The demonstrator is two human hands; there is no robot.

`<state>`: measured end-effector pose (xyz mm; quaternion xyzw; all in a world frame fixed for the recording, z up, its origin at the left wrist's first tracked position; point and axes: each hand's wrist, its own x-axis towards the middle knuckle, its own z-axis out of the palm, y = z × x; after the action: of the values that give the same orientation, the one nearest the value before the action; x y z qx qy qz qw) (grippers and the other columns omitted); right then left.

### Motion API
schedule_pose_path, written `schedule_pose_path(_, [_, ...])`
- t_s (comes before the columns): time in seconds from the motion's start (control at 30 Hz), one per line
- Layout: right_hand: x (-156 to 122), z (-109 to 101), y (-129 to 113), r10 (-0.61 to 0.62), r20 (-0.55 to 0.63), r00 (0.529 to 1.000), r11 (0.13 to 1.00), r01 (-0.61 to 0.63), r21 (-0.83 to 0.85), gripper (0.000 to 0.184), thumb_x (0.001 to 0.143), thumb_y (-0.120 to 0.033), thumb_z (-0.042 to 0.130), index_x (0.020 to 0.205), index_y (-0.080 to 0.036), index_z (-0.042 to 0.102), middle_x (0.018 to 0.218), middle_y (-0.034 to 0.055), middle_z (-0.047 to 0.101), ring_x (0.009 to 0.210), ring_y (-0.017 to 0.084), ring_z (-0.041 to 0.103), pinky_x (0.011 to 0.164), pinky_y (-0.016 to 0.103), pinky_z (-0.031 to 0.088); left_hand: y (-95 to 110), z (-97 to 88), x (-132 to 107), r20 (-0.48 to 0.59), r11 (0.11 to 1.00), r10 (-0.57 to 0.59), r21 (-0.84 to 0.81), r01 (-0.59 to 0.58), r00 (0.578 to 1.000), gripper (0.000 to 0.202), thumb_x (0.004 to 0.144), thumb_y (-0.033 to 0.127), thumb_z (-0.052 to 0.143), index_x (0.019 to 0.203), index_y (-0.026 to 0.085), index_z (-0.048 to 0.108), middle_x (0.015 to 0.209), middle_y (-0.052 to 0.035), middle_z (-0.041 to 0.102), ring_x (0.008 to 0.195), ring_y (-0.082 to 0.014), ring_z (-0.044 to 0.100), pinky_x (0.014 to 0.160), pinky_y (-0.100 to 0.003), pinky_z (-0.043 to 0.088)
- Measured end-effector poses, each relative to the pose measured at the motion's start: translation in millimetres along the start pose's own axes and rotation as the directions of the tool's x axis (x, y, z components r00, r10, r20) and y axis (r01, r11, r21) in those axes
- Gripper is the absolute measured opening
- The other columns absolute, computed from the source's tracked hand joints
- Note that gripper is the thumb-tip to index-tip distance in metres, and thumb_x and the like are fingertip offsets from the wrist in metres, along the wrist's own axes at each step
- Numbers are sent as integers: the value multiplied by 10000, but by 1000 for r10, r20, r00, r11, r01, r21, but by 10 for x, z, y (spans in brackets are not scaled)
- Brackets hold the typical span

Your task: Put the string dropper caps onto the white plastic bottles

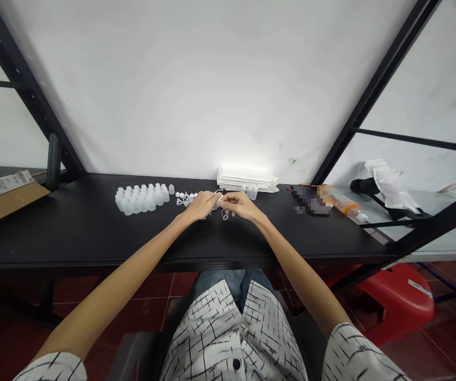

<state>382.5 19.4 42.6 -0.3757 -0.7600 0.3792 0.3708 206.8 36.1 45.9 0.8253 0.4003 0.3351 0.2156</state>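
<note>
Both my hands meet over the black table, near its middle. My left hand [203, 204] is closed, its fingertips pinching a small whitish piece [220, 201] whose kind I cannot make out. My right hand [242, 205] is closed on the same piece from the other side. Below the fingertips a thin white cord loop [225, 215] hangs or lies on the table. Just left of my left hand are a tangle of white cords [183, 201] and several small white nozzle caps [181, 194]. Farther left, translucent white plastic bottles [143, 199] stand close together in rows.
Behind my hands lies a stack of flat white packets [247, 179], with small clear bottles [252, 192] before it. On the right are a pixelated dark object [311, 200] and an orange-labelled bottle [345, 205]. A cardboard box [9, 198] sits far left. Black frame posts flank the table.
</note>
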Motion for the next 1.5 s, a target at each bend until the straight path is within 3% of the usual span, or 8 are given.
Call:
schedule_pose_path(0.17, [20, 9, 51, 16, 4, 1000, 1000, -16, -14, 479, 823, -582, 557, 655, -136, 601, 528, -7, 531, 449, 89, 486, 418, 206, 384, 17, 6, -7, -32, 998, 38, 48, -36, 999, 492, 922, 396, 314, 548, 164, 534, 509, -25, 548, 515, -136, 500, 572, -259, 351])
schedule_pose_path(0.37, [-22, -1, -27, -16, -62, 998, 1000, 15, -22, 392, 750, -520, 684, 803, -133, 656, 584, -13, 558, 481, 84, 492, 409, 186, 357, -14, 1, 5, -12, 1000, -7, 8, 7, 1000, 497, 917, 425, 317, 532, 171, 502, 501, -24, 542, 512, -139, 499, 552, -259, 328])
schedule_pose_path(0.53, [-21, 11, -4, 15, -22, 1000, 1000, -15, -10, 374, 759, -510, 674, 772, -139, 626, 497, -35, 517, 440, 90, 475, 399, 193, 355, -99, 33, 4, -3, 992, 44, 115, -44, 999, 516, 936, 423, 297, 533, 182, 510, 498, -24, 539, 526, -152, 505, 593, -278, 318])
schedule_pose_path(0.73, [-3, 53, 61, -5, -6, 1000, 994, 4, -109, 367, 836, -501, 593, 781, -140, 632, 435, -47, 502, 386, 86, 465, 445, 205, 388, -139, 22, 8, 23, 961, 96, 259, -99, 995, 502, 955, 375, 306, 559, 188, 552, 580, -48, 613, 560, -163, 533, 606, -286, 315])
schedule_pose_path(0.9, [-19, -9, 27, -72, -102, 992, 986, 55, -158, 357, 799, -485, 645, 857, -133, 667, 618, 12, 608, 501, 113, 578, 461, 210, 430, -137, 15, 19, 29, 924, 65, 376, -71, 997, 520, 975, 380, 271, 646, 177, 619, 656, -74, 663, 620, -190, 575, 601, -293, 304])
schedule_pose_path(1.07, [-24, -124, -31, -77, -295, 952, 996, 89, 27, 406, 741, -496, 686, 915, -131, 647, 673, 8, 590, 482, 115, 582, 412, 225, 453, -166, 35, 23, 16, 841, 3, 541, -11, 1000, 555, 987, 406, 240, 759, 156, 680, 761, -120, 703, 680, -222, 615, 581, -299, 280])
schedule_pose_path(1.2, [-13, -123, -66, -65, -289, 955, 980, 116, 160, 435, 705, -505, 714, 937, -143, 646, 682, -5, 583, 479, 107, 580, 413, 228, 471, -149, 24, 20, -29, 828, -21, 559, 34, 999, 561, 989, 413, 235, 818, 155, 703, 790, -133, 712, 724, -246, 639, 587, -296, 297])
schedule_pose_path(1.5, [17, -43, -10, -60, -235, 970, 987, 92, 129, 374, 698, -491, 725, 840, -147, 682, 690, 23, 629, 505, 116, 587, 415, 220, 462, -66, 49, -23, -7, 831, -53, 555, 48, 999, 539, 976, 431, 253, 844, 167, 705, 809, -128, 712, 761, -256, 648, 618, -285, 345])
